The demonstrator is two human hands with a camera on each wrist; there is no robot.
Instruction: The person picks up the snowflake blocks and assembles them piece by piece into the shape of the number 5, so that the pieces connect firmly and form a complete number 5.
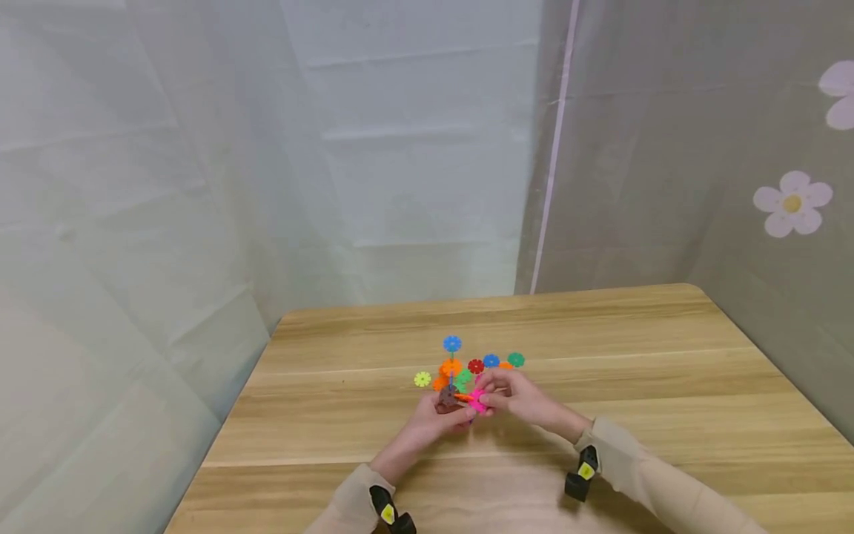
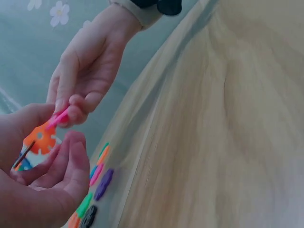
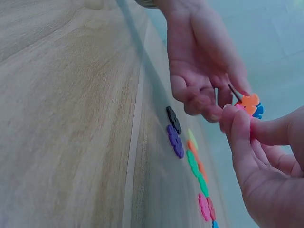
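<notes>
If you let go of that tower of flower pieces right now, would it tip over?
Probably yes. The assembly stands tall and thin, with a blue disc high on top, so it looks top-heavy. Its pieces look like thin plastic, likely light and stiff, so a small nudge might topple it. The left hand holds it at its base while the right hand pinches a pink piece.

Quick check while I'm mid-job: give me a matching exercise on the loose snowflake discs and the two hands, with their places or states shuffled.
Things:
1. yellow disc
2. green disc
3. right hand
4. left hand

Places or states:
A. pinches a pink piece at the built cluster
B. lies alone on the table, left of the cluster
C. holds the assembled cluster of pieces
D. lies at the right end of the row of loose discs

Pairs: 1-B, 2-D, 3-A, 4-C
</notes>
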